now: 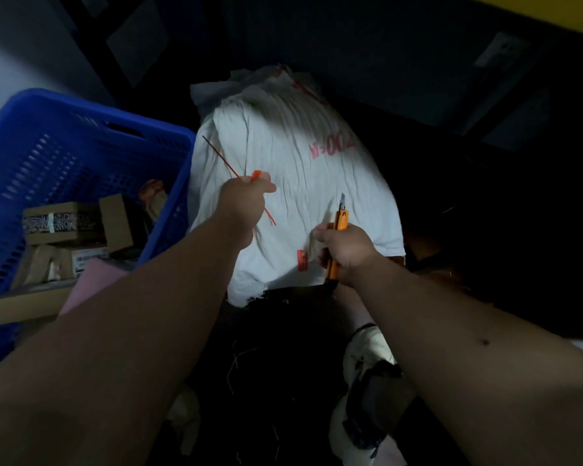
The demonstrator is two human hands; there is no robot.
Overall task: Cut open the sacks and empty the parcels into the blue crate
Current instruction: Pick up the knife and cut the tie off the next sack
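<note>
1. Your left hand (246,200) is clenched on a red zip tie (231,169), and your right hand (345,250) grips the orange box cutter (340,223), blade out
2. The white sack (303,169) sits just beside the blue crate (91,142), which already holds parcels (61,222)
3. Risk: that exposed blade could nick the sack's contents or your left hand while you're tugging nearby

A single head-worn wide-angle camera is looking steeply forward and down from close above, taking in both forearms, the white sack (293,183) ahead and the blue crate (64,153) at left.
</note>
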